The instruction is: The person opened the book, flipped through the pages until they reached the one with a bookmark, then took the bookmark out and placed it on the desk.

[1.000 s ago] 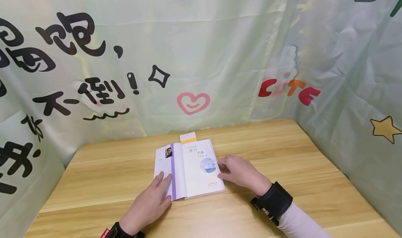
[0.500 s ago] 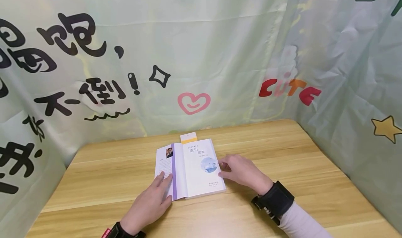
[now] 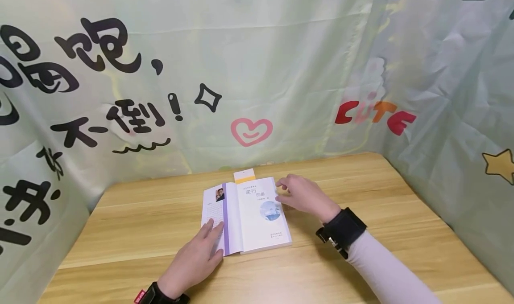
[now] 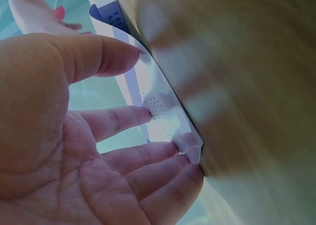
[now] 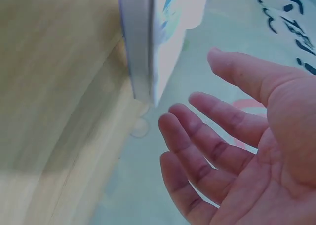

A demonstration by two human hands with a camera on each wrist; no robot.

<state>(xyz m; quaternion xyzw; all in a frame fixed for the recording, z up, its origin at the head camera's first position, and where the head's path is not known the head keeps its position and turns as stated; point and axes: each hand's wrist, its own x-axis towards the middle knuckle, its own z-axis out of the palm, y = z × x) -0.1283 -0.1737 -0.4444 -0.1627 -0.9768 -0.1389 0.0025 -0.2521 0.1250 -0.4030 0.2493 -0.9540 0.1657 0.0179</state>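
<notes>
One opened white paper book (image 3: 257, 228) with a purple-striped flap (image 3: 211, 209) lies on a light wooden table (image 3: 136, 223), under the left grip (image 3: 192, 257) and left of the right grip (image 3: 305, 198). The left grip's fingers, spread apart, touch the flap; the right grip's, loosely bent and apart, hang just beside the book's edge. Beyond both grips shows a white-and-yellow card (image 3: 244, 175).

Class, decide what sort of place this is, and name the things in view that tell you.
Probably a curtained-off desk corner, perhaps set up for filming: printed cloth hangs behind and beside a wooden table, and an open book lies on it.
</notes>
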